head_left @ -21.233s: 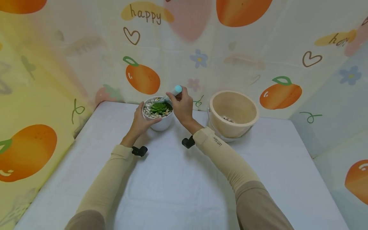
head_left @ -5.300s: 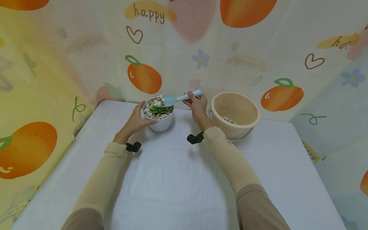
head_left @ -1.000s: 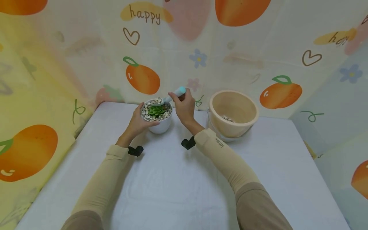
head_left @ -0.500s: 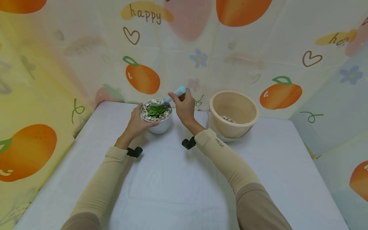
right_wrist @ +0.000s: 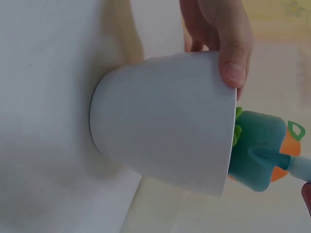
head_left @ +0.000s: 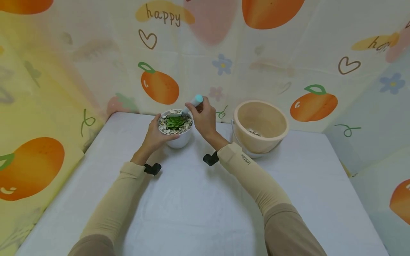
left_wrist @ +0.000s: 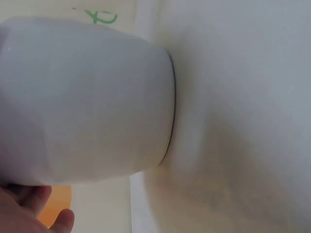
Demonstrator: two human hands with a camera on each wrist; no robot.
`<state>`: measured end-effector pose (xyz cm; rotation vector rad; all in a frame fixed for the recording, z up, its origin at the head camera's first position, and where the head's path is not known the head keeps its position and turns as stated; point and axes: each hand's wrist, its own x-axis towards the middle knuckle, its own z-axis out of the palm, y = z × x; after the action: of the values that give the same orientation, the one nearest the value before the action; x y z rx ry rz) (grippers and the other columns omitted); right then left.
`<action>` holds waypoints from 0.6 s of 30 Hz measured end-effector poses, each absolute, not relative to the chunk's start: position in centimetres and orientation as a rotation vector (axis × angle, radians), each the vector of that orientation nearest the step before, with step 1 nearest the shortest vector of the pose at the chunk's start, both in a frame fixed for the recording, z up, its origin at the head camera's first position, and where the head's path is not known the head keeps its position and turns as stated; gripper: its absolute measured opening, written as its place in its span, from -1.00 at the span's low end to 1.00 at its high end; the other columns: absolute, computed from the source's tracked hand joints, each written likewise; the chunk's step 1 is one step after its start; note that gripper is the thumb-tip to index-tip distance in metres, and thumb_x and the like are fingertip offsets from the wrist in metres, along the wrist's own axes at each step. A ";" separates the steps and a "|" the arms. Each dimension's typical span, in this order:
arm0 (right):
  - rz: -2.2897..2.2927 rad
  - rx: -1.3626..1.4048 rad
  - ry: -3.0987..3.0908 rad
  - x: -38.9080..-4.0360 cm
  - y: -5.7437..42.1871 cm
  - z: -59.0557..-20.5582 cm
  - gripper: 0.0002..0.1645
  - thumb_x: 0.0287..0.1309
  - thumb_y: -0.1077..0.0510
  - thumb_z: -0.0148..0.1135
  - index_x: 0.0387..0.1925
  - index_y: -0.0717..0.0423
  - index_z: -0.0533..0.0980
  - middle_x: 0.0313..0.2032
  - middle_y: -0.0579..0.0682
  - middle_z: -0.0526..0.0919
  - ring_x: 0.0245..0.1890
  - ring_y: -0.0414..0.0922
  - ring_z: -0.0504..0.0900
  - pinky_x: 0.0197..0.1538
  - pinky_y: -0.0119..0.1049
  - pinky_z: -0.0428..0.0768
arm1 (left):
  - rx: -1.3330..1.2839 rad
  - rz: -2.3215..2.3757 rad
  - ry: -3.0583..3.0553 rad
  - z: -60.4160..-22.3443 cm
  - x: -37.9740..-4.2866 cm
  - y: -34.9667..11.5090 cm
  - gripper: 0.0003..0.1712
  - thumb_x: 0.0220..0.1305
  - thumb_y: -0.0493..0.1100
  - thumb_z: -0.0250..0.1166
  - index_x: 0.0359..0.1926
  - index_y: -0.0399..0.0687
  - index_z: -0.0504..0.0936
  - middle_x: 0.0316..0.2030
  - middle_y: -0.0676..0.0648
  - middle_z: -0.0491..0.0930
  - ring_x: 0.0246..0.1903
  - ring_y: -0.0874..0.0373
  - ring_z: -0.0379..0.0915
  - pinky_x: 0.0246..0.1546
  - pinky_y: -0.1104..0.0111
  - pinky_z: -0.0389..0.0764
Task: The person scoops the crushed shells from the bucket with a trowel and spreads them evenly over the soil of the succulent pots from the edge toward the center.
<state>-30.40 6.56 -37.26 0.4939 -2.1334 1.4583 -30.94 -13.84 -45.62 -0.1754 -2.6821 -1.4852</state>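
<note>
A white pot [head_left: 180, 141] stands on the table with a green succulent [head_left: 175, 122] in its middle. Pale pebbles [head_left: 164, 128] surround the plant. My left hand [head_left: 156, 136] grips the pot near its rim, thumb across the front; in the right wrist view that thumb [right_wrist: 234, 70] presses on the rim. With fingers and thumb my right hand [head_left: 205, 119] pinches the handle of a small light-blue trowel [head_left: 195, 101], held with the handle up. Its blade [right_wrist: 257, 145] overlaps the plant at the pot's mouth. The left wrist view shows the pot's side [left_wrist: 92, 102].
A larger beige bucket [head_left: 261, 106] with a thin handle stands right of the right hand, some pebbles [head_left: 254, 132] at its bottom. A white cloth [head_left: 198, 206] covers the table. Behind rises a fruit-printed backdrop [head_left: 192, 64].
Since about five seconds ago the trowel has tipped from level, with pebbles on it, to handle-up. Pebbles cover the pot's dark right side seen earliest. Lately the handle has shifted slightly left.
</note>
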 end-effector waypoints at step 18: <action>1.399 0.564 -1.949 -30.1 6.1 -36.2 -0.59 0.19 0.08 0.34 -0.11 0.33 0.48 -0.30 0.17 0.75 -0.30 -0.04 0.76 -0.17 -0.36 0.68 | -0.092 -1.368 -2.678 -45.8 -30.1 -12.9 0.40 -0.12 0.25 0.54 0.53 -0.13 -0.14 0.42 -0.32 0.06 0.38 -0.20 0.04 0.35 -0.16 0.21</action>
<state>-30.14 6.13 -36.17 0.5640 -1.9487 1.3993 -30.10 -12.94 -45.80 -0.0925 -2.6781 -1.3683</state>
